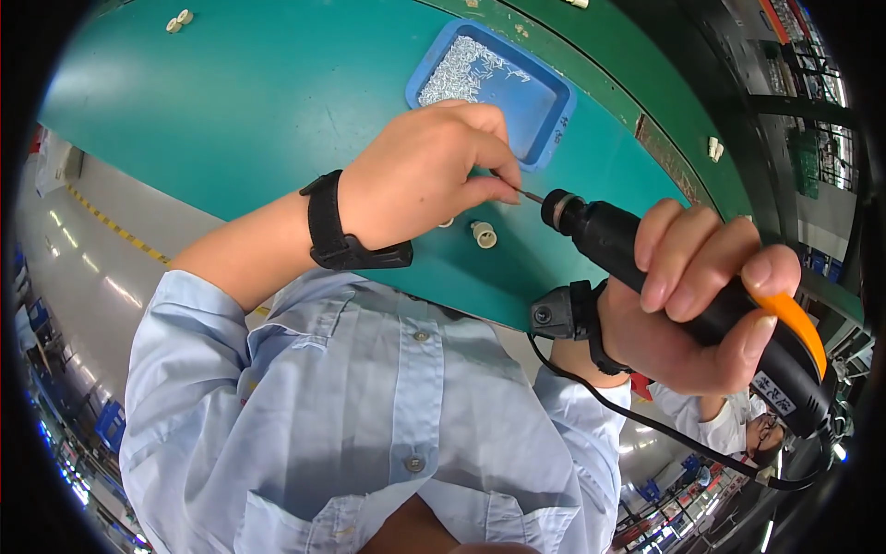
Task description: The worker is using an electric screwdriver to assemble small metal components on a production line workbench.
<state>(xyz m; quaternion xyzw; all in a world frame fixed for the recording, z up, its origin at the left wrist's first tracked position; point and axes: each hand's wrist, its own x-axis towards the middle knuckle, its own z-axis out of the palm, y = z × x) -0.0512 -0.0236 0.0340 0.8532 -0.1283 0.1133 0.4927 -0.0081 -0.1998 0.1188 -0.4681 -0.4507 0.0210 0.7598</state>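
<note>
Within the right hand lies a black screwdriver.

The worktop over there is a deep teal green, and the tray on it is bright blue, its small metal pieces silvery. The power screwdriver is mostly black, with an orange stripe and a whitish label bearing dark marks; its bit looks dark grey. The round fittings are cream. I see a plain pale-blue shirt, a black wrist strap, and a yellow, dark-striped line across grey floor.
</note>
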